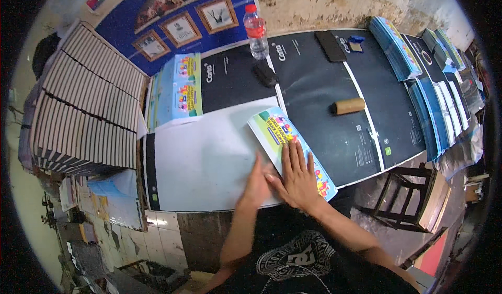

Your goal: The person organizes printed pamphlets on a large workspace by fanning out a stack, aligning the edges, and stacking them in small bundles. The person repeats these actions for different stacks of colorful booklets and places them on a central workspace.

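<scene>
A long printed booklet or folded sheet (267,132), light blue, white and green with colourful cartoon figures, lies slantwise at the table's near edge. My right hand (298,181) rests flat on it, palm down, fingers stretched out. Beside its left edge is my left hand (254,183), slightly blurred, its fingers extended and apart, with nothing visible in them. Whether its fingertips touch the booklet I cannot tell. Under the booklet's left part is a large pale sheet (201,160) on the black tabletop (319,137).
A stack of similar prints (175,92) lies at the far left, near tall book stacks (86,100). A water bottle (257,35), black object (265,74), dark phone-like slab (330,46) and brown roller-shaped piece (348,106) stand or lie beyond. More piles (395,48) line the right; a stool (405,197) stands below.
</scene>
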A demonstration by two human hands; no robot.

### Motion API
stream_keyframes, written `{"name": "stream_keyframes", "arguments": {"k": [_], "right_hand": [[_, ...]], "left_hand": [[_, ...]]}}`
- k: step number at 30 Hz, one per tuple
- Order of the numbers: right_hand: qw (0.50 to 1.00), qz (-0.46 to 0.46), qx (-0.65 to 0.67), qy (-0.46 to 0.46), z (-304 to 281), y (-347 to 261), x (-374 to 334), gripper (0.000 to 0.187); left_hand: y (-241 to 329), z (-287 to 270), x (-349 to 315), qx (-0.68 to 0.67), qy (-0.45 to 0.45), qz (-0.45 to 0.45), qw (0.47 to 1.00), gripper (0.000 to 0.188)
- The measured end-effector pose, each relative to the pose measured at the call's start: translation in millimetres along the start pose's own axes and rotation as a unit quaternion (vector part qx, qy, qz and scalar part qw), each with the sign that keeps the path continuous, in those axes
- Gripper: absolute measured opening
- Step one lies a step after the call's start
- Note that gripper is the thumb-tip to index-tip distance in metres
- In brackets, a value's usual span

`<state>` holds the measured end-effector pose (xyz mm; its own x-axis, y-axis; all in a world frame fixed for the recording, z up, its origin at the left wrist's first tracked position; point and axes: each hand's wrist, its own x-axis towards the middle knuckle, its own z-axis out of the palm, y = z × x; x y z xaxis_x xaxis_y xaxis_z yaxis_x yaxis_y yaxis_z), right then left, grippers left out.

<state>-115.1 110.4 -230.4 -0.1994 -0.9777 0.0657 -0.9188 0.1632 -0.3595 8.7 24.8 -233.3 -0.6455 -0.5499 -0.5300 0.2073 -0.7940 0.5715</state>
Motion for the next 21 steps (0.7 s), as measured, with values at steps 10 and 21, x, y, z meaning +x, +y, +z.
{"name": "stream_keyframes", "arguments": {"k": [10,21], "right_hand": [[0.999,-0.041,-0.010,-0.016,-10,7,16,0.102],[0.951,-0.261,0.135,0.093,20,57,107,0.114]], "left_hand": [[49,10,136,0.698,0.248,0.396,0.543,0.064],[30,-16,166,0.750,0.186,0.460,0.437,0.066]]}}
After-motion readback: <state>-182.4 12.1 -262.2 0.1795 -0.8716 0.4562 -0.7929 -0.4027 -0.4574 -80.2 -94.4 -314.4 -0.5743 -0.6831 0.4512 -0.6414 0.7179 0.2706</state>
